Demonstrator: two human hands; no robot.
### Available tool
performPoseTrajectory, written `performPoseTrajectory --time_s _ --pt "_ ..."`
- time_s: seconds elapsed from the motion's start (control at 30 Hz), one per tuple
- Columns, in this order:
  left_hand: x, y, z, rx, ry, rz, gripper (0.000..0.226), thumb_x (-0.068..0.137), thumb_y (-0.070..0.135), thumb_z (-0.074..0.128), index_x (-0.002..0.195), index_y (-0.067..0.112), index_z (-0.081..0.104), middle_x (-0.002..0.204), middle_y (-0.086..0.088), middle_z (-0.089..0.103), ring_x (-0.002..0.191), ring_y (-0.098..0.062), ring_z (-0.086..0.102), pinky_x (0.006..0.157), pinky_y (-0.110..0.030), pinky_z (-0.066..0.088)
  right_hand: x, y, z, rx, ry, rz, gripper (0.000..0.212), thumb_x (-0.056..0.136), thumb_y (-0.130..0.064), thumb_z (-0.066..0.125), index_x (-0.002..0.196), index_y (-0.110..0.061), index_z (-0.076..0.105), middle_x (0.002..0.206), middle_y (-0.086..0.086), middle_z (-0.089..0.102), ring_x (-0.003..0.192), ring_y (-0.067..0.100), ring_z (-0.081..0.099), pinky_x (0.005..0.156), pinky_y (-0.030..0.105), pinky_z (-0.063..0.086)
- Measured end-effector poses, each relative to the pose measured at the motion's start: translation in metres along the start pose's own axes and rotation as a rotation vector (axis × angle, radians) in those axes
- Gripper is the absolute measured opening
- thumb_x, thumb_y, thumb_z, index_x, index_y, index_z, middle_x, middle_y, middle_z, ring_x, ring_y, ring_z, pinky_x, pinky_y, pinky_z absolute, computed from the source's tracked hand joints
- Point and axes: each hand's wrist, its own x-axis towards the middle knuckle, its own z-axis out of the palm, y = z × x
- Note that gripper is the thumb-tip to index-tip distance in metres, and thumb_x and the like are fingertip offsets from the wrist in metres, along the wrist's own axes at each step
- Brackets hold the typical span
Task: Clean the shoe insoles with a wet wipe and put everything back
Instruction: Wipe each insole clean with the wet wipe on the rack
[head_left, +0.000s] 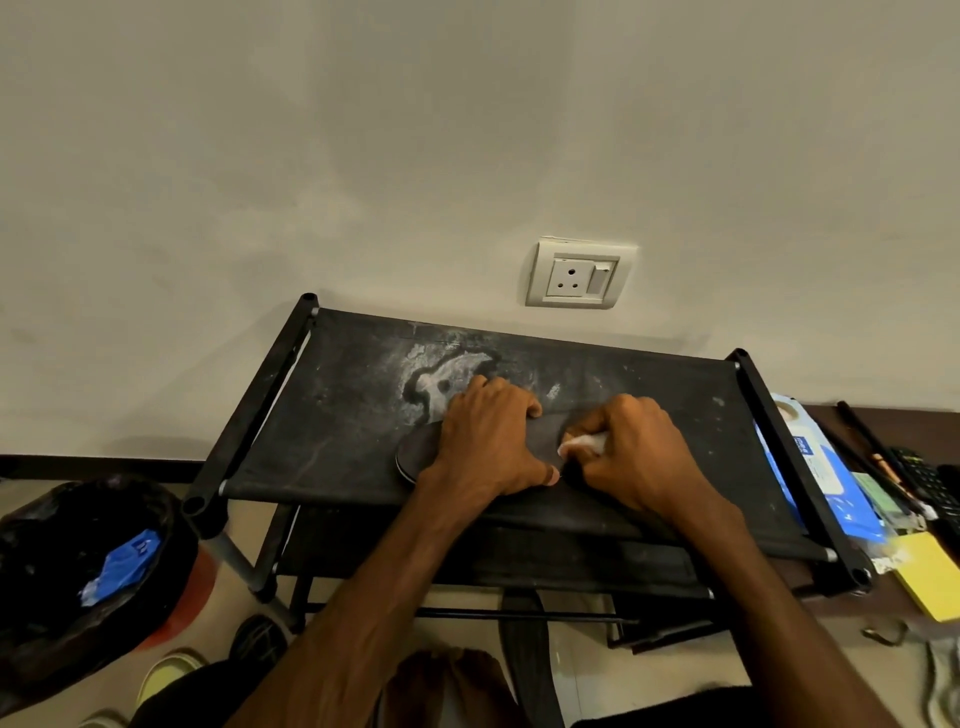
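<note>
A dark shoe insole lies flat on the black fabric top of a shoe rack. My left hand grips the insole's middle, thumb at its near edge, and pins it to the fabric. My right hand is beside it on the right, fingers curled round a crumpled white wet wipe that touches the insole. The insole's right end is hidden under both hands. A second dark insole hangs or lies below the rack near the floor.
A blue and white wet wipe pack leans at the rack's right side by yellow sticky notes and pens. A black bin bag with blue waste sits at the left. Shoes lie on the floor. A wall socket is behind.
</note>
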Motion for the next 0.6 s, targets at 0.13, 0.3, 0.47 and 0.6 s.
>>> performPoseTrajectory --time_s 0.13,0.3,0.47,0.6 --pt "0.001 0.000 -0.002 -0.003 -0.030 -0.026 0.074 0.066 0.055 0.086 0.130 0.028 0.062 0.132 0.000 0.056 0.129 -0.023 0.044 0.111 -0.038 0.034 0.025 -0.014 0.009 0.025 0.055 -0.041 0.020 0.078 -0.018 0.080 0.097 -0.026 0.081 0.086 -0.003 0.077 0.072 0.011 0.067 0.065 0.029 0.058" --pt "0.000 0.000 0.000 -0.035 -0.025 -0.027 0.072 0.063 0.052 0.087 0.128 0.030 0.065 0.129 0.002 0.057 0.125 -0.022 0.046 0.109 -0.037 0.035 0.008 -0.004 0.008 -0.017 -0.004 -0.066 0.012 0.076 -0.020 0.077 0.085 -0.028 0.081 0.081 -0.006 0.075 0.071 0.009 0.068 0.069 0.035 0.062" --pt "-0.001 -0.001 0.000 -0.036 -0.007 -0.021 0.073 0.063 0.054 0.088 0.128 0.030 0.065 0.130 0.003 0.057 0.126 -0.021 0.045 0.111 -0.036 0.032 -0.012 0.004 0.001 -0.010 -0.050 -0.053 0.013 0.077 -0.024 0.079 0.084 -0.034 0.081 0.081 -0.015 0.075 0.076 0.006 0.067 0.072 0.034 0.061" --pt "-0.002 0.001 -0.002 -0.017 -0.011 -0.022 0.074 0.064 0.055 0.087 0.130 0.030 0.064 0.132 0.003 0.056 0.127 -0.020 0.043 0.110 -0.036 0.036 0.004 0.003 0.001 0.008 0.010 -0.007 0.012 0.077 -0.025 0.082 0.087 -0.032 0.082 0.084 -0.011 0.076 0.077 0.009 0.069 0.074 0.036 0.062"
